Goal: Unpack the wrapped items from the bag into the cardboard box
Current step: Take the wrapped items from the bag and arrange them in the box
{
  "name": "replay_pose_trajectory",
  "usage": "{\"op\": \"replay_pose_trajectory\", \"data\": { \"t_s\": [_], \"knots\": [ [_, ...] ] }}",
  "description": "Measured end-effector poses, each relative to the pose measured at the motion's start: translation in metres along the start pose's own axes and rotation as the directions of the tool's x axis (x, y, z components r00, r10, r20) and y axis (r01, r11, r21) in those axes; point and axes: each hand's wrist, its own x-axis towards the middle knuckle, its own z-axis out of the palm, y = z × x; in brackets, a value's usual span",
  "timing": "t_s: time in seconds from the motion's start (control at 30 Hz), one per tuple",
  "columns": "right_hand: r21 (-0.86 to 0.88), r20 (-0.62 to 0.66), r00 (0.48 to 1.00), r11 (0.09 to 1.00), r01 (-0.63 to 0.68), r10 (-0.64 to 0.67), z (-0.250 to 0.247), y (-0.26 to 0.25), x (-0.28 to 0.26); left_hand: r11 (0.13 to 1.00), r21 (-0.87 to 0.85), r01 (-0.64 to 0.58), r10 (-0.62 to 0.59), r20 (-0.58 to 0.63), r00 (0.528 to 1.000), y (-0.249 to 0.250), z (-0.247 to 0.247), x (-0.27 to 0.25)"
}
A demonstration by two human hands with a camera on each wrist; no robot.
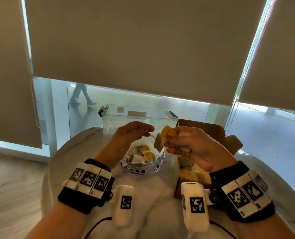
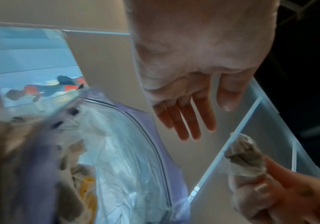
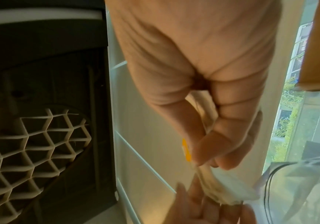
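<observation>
Roller blinds (image 1: 139,40) hung low over the window behind a pale round table (image 1: 84,140), where the clear plastic bag (image 1: 143,157) sat between the two arms, its mouth gaping and wrapped tea bags heaped inside. Up above it, the right hand (image 1: 193,147) pinched a small bunch of wrapped tea bags (image 1: 164,137), yellow tags poking out at the fingertips. The left hand (image 1: 131,133) hovered just beside them, fingers loose and straight, holding nothing. Off to the right sat the cardboard box (image 1: 193,173), flaps up, packets already lying in it. A clear plastic tub (image 1: 136,116) stood behind the bag.
</observation>
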Motion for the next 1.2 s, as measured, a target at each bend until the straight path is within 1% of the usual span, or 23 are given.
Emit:
{"op": "replay_pose_trajectory", "data": {
  "t_s": [0.03,0.1,0.17,0.2,0.27,0.3,0.33,0.4,0.5,0.53,0.6,0.67,0.73,0.8,0.87,0.93,0.97,1.07,1.2],
  "knots": [
    [0.028,-0.016,1.000,1.000,0.006,-0.006,-0.004,0.003,-0.001,0.999,0.032,0.035,-0.038,0.083,0.996,0.005,0.007,0.002],
    [0.068,-0.040,0.999,0.998,0.019,-0.016,-0.011,0.009,-0.003,0.990,0.098,0.103,-0.123,0.229,0.966,0.013,0.023,0.006],
    [0.062,-0.057,0.997,0.997,0.049,-0.046,-0.016,0.015,-0.003,0.980,0.154,0.123,-0.167,0.314,0.935,0.018,0.041,0.011],
    [0.039,-0.069,0.995,0.996,0.074,-0.072,-0.018,0.017,-0.003,0.978,0.180,0.108,-0.164,0.330,0.930,0.019,0.050,0.013],
    [-0.003,-0.096,0.986,0.991,0.134,-0.134,-0.024,0.021,-0.003,0.976,0.205,0.071,-0.134,0.313,0.940,0.019,0.065,0.019],
    [-0.017,-0.106,0.982,0.987,0.158,-0.159,-0.027,0.023,-0.003,0.981,0.177,0.080,-0.129,0.285,0.950,0.018,0.072,0.021],
    [-0.018,-0.108,0.980,0.985,0.169,-0.170,-0.030,0.024,-0.003,0.986,0.121,0.115,-0.142,0.254,0.957,0.016,0.077,0.023],
    [0.039,-0.091,0.984,0.987,0.157,-0.153,-0.039,0.026,-0.002,0.981,-0.021,0.193,-0.186,0.187,0.965,0.011,0.086,0.026],
    [0.136,-0.044,0.993,0.984,0.119,-0.114,-0.050,0.030,-0.001,0.956,-0.158,0.249,-0.240,0.075,0.968,0.003,0.090,0.027],
    [0.159,-0.058,0.992,0.980,0.118,-0.110,-0.052,0.031,0.000,0.944,-0.212,0.254,-0.249,0.051,0.967,0.001,0.090,0.027],
    [0.158,-0.136,0.984,0.978,0.134,-0.113,-0.055,0.032,0.001,0.923,-0.282,0.261,-0.268,0.017,0.963,-0.002,0.089,0.025],
    [0.086,-0.206,0.970,0.985,0.149,-0.129,-0.056,0.034,0.002,0.922,-0.279,0.270,-0.277,0.012,0.961,-0.004,0.088,0.021],
    [0.021,-0.239,0.959,0.987,0.162,-0.153,-0.054,0.037,0.003,0.931,-0.232,0.280,-0.279,0.036,0.959,-0.005,0.090,0.019],
    [0.008,-0.257,0.951,0.983,0.181,-0.173,-0.052,0.040,0.003,0.930,-0.212,0.299,-0.292,0.062,0.954,-0.005,0.092,0.017],
    [0.006,-0.263,0.946,0.980,0.197,-0.188,-0.051,0.041,0.003,0.906,-0.251,0.339,-0.334,0.067,0.940,-0.006,0.092,0.016],
    [0.001,-0.259,0.944,0.978,0.210,-0.202,-0.050,0.042,0.003,0.889,-0.300,0.346,-0.340,0.073,0.938,-0.007,0.093,0.015],
    [0.008,-0.258,0.943,0.976,0.218,-0.208,-0.050,0.043,0.004,0.890,-0.306,0.339,-0.334,0.070,0.940,-0.007,0.093,0.015],
    [0.016,-0.265,0.936,0.969,0.246,-0.234,-0.049,0.044,0.005,0.922,-0.252,0.295,-0.295,0.038,0.955,-0.006,0.093,0.015],
    [-0.022,-0.306,0.912,0.959,0.281,-0.274,-0.049,0.043,0.005,0.970,-0.117,0.213,-0.213,0.011,0.977,-0.007,0.092,0.016]
  ]
}}
